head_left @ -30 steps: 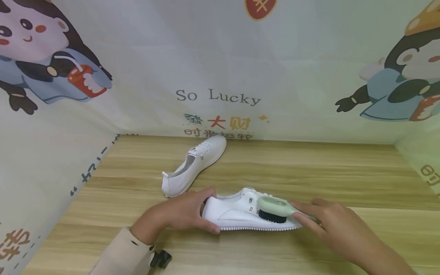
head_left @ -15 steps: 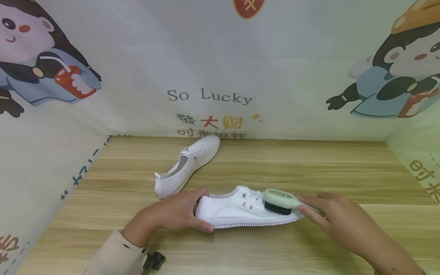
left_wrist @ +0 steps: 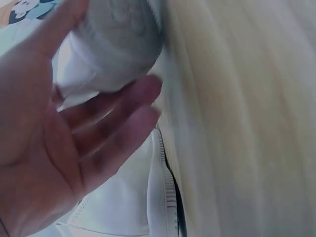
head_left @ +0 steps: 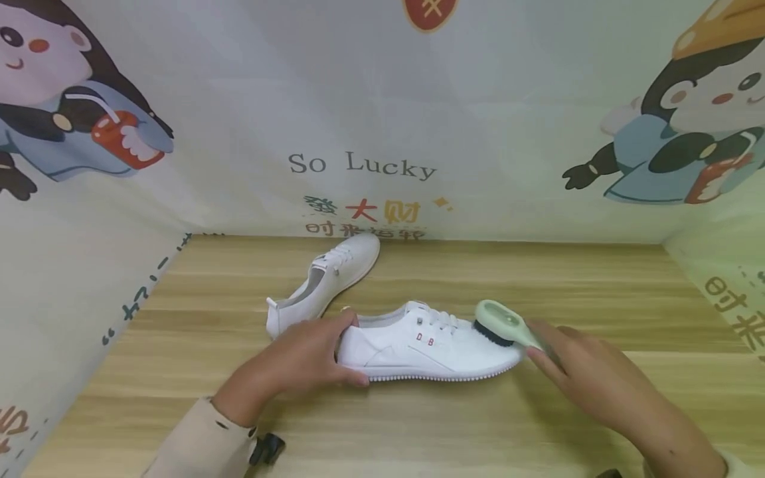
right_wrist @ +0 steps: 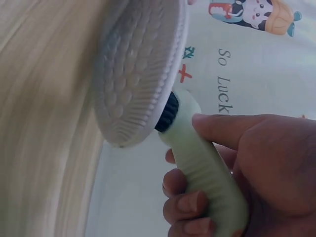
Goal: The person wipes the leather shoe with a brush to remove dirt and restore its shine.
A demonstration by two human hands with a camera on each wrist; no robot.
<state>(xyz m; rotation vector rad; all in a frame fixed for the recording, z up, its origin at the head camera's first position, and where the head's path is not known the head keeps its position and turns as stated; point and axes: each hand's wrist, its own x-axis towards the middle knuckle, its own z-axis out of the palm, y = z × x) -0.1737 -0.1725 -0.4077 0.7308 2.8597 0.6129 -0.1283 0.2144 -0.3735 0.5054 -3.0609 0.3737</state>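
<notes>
A white lace-up shoe [head_left: 430, 348] with red letters on its side is held by the heel in my left hand [head_left: 307, 355], its toe pointing right. In the right wrist view its patterned sole [right_wrist: 136, 69] shows, lifted off the table. My right hand [head_left: 582, 362] grips the handle of a pale green brush [head_left: 502, 322]; the black bristles [right_wrist: 169, 112] touch the upper near the toe. The left wrist view shows my left hand [left_wrist: 74, 128] around the heel [left_wrist: 116, 44]. Behind that hand, the second white shoe [head_left: 335, 279] stands on the table.
The wood-grain table [head_left: 538, 279] is enclosed by a pale printed cloth backdrop [head_left: 508, 133] at the back and sides. A small black object [head_left: 267, 449] sits by the left sleeve [head_left: 203, 441].
The brush has moved along the shoe from its side up to the top near the toe. The held shoe has risen slightly and turned to show more of its upper.
</notes>
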